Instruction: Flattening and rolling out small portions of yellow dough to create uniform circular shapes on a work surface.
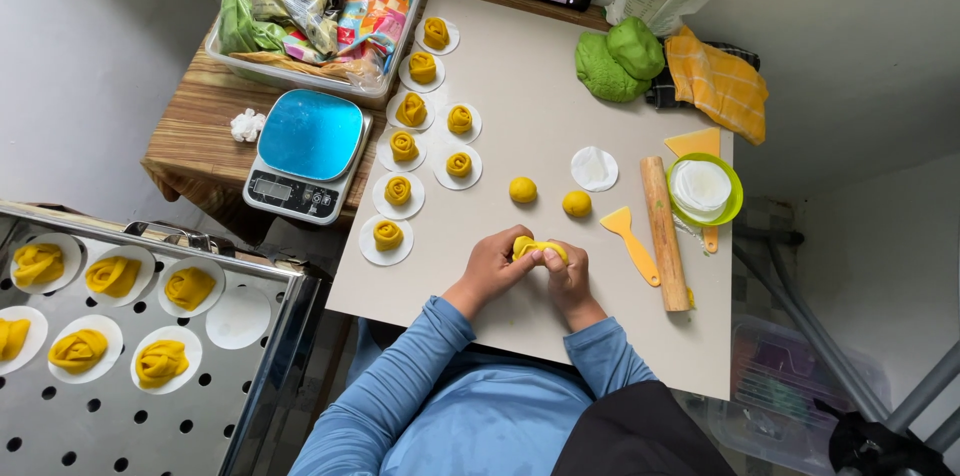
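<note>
I stood over the pale work board (pixel 560 86), which held most of what I was using. To my left sat the perforated steamer tray (pixel 120 416) with shaped yellow buns on paper rounds, and on the board a double row of finished rolls (pixel 404 147) ran toward the blue kitchen scale (pixel 308 151). The green dough lump (pixel 618 58) lay at the far side, the rolling pin (pixel 664 232) and yellow scraper (pixel 630 240) to my right. By my judgement I was mid-shaping: the next move called for tightening the coil evenly without squashing it. My left hand (pixel 495 266) and right hand (pixel 567 274) were both curled closed, fingertips pinching the yellow dough piece (pixel 538 248) between them, just above the board's near edge. Two dough balls (pixel 549 196) waited just beyond.
</note>
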